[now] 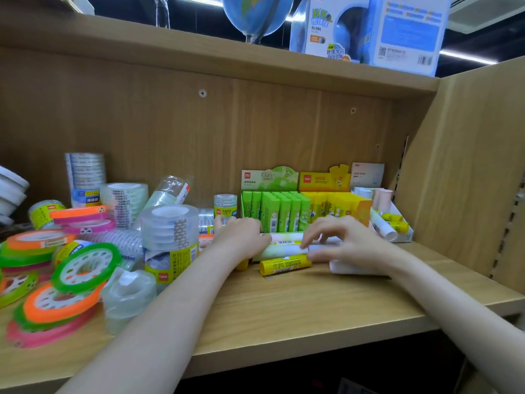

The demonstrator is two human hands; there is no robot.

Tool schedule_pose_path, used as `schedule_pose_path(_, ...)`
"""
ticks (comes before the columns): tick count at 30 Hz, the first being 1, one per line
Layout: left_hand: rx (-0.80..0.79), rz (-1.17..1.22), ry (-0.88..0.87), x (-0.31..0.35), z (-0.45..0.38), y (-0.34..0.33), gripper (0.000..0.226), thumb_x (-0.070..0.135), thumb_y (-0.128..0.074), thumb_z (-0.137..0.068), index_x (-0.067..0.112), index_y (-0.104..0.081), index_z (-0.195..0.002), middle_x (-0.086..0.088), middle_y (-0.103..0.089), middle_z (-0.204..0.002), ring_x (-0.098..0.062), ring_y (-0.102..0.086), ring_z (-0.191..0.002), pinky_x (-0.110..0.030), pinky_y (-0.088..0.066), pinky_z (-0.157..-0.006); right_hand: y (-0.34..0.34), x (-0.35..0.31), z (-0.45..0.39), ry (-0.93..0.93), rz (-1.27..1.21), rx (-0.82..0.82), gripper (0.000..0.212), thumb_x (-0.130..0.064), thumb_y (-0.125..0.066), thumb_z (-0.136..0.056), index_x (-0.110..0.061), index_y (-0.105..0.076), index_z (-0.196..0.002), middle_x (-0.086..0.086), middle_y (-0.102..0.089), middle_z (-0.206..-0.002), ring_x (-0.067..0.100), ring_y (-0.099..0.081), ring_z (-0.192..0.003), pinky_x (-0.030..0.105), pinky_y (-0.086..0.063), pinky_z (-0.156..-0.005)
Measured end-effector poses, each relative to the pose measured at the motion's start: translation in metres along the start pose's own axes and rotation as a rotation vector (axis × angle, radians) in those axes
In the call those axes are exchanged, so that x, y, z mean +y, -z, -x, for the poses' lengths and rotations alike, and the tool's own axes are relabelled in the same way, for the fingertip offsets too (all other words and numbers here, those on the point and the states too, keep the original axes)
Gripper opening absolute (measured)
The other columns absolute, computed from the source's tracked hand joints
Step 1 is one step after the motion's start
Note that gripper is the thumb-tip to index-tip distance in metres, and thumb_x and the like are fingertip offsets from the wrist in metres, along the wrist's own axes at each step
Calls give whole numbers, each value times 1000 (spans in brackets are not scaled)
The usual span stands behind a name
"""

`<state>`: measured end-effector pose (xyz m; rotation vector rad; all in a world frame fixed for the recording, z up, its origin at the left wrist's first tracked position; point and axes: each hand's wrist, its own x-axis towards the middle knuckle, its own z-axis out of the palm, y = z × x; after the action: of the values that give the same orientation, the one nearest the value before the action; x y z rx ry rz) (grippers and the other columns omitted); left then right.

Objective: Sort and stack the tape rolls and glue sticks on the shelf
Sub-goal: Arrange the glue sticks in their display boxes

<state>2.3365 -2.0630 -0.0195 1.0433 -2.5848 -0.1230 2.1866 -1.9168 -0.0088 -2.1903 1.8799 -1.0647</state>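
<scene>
both hands work at the near edge of the green glue stick box (274,211). the left hand (241,237) and right hand (345,241) curl their fingers on long pale glue sticks (287,245); a yellow glue stick (285,265) lies just nearer. tape rolls (85,265) crowd the shelf (284,314) at left.

My shelf (284,308), light wood board. Landmark: green glue-stick box (274,211), standing at the back. Right of it, touching: yellow glue-stick box (335,207); further right, a white tray (404,236). In front: one loose yellow glue stick (285,266), lying flat. Left: clear tape stacks (170,228); far left, coloured tape rolls (61,305).
</scene>
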Motion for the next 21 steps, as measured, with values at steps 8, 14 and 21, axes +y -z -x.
schedule_pose_path(8, 35, 15, -5, 0, 1, 0, 28, 31, -41, -92, 22, -64, -105, -1, -63, -94, -24, -48, -109, -41, -13, -108, -3, 6, -1, -21, 51, 29, 17, -10, -72, -79, -23, -65, -88, -10, -62, -92, 4, -58, -87, 22, -47, -78)
schedule_pose_path(14, 202, 46, -1, 6, 2, 3, 27, 26, -45, -90, 21, -59, -113, -4, -55, -120, -27, -45, -118, -39, -26, -101, 15, 19, -7, -285, -500, 647, 17, -2, -55, -88, -18, -56, -82, -5, -64, -63, 11, -59, -65, 22, -49, -59)
schedule_pose_path(21, 479, -88, -234, 31, -2, -4, 44, 25, -47, -90, 14, -44, -133, -4, -39, -143, -26, -38, -128, -39, -29, -104, 23, 41, -29, -225, -95, 849, 17, -8, -54, -88, -13, -59, -104, 4, -60, -90, 11, -54, -79, 24, -45, -68)
